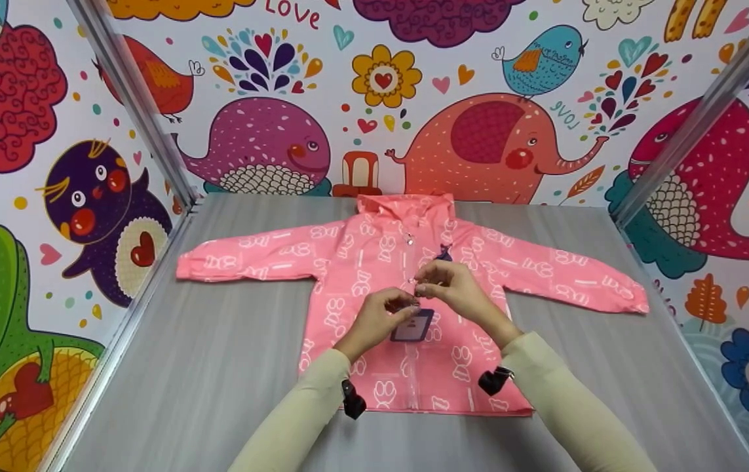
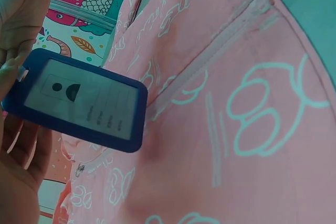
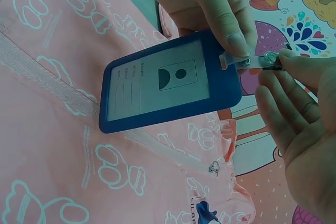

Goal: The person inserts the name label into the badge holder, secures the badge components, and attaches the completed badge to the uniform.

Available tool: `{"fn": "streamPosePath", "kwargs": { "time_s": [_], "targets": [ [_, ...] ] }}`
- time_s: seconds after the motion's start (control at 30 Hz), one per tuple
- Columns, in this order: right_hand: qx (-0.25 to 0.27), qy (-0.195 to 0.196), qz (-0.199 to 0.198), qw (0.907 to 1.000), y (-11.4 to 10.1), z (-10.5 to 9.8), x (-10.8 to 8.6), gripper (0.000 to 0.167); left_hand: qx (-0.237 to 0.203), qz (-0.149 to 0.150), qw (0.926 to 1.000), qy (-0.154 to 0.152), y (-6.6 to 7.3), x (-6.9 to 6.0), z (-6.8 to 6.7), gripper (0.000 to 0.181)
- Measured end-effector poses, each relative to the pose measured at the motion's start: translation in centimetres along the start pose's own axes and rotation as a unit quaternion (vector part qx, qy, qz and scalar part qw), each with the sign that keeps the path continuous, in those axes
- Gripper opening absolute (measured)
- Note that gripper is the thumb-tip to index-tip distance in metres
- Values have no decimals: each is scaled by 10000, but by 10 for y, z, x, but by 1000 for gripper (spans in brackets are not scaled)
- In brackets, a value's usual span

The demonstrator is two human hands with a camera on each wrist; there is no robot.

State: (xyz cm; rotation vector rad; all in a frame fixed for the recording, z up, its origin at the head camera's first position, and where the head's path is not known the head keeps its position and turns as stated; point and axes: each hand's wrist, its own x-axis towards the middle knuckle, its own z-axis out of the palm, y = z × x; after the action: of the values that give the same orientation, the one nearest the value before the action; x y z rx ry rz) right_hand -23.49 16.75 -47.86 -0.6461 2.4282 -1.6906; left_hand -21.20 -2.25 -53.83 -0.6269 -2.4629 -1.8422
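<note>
A blue-framed ID badge (image 1: 411, 326) hangs above the front of a pink hooded jacket (image 1: 381, 262), which is spread out with both sleeves outstretched. The left hand (image 1: 382, 317) pinches the clear strap at the badge's top edge, its thumb close to the slot in the right wrist view. At the other end of this short snap strap (image 3: 257, 61), the right hand (image 1: 458, 290) pinches the metal clip end between thumb and index finger; its other fingers extend loosely. The clip itself is mostly hidden by the fingertips. The badge card has a printed figure and lines.
A grey tabletop (image 1: 230, 367) bears the jacket. Metal-edged walls with cartoon animal prints stand at the back and both sides. A zipper (image 1: 411, 373) runs down the jacket's middle, and a dark blue print (image 3: 207, 212) marks its chest.
</note>
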Motion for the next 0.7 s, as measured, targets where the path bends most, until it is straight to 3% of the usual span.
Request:
{"fn": "streamPosePath", "kwargs": {
  "time_s": [0.17,0.43,0.57,0.7],
  "targets": [
    [-137,3,50,9999,-19,2,-5,17,-24,-32,9999,120,26,-6,-3,13],
    [-114,16,-19,9999,-20,3,-7,18,-84,325,9993,148,30,-8,-6,9],
    [-54,57,-27,10000,-20,5,-7,17,-130,344,9992,133,28,-7,-7,8],
    [-96,137,38,9999,-20,8,-8,15,-152,225,9995,161,9,-3,-2,8]
  ]
}}
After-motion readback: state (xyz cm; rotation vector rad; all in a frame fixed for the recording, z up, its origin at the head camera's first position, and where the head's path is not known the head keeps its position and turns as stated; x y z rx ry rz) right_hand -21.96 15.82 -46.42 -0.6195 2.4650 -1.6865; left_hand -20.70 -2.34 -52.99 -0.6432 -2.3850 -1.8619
